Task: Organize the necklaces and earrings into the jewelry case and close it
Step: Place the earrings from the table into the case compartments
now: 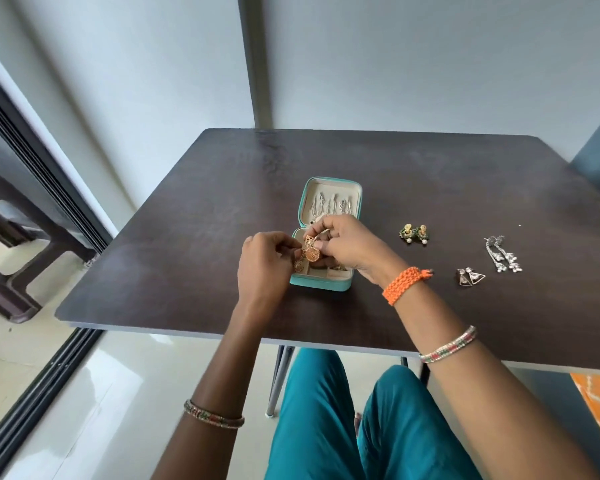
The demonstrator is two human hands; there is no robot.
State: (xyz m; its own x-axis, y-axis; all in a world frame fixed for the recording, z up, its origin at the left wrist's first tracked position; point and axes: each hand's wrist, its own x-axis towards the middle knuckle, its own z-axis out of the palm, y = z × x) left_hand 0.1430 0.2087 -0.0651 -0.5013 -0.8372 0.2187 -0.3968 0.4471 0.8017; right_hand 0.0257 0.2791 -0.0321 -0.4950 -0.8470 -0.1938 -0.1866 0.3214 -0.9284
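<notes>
Both hands, left (267, 251) and right (347, 244), pinch a round filigree gold earring (310, 252) above the open teal jewelry case (321, 284) on the dark desk (187, 237). A loosened grip could drop it outside its compartment.

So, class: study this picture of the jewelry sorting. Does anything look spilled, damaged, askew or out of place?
Nothing stands out. The turquoise jewelry case lies open and flat on the dark wooden table. Both hands hold a round gold earring over it. Three earring pairs lie to its right, unsorted.
</notes>
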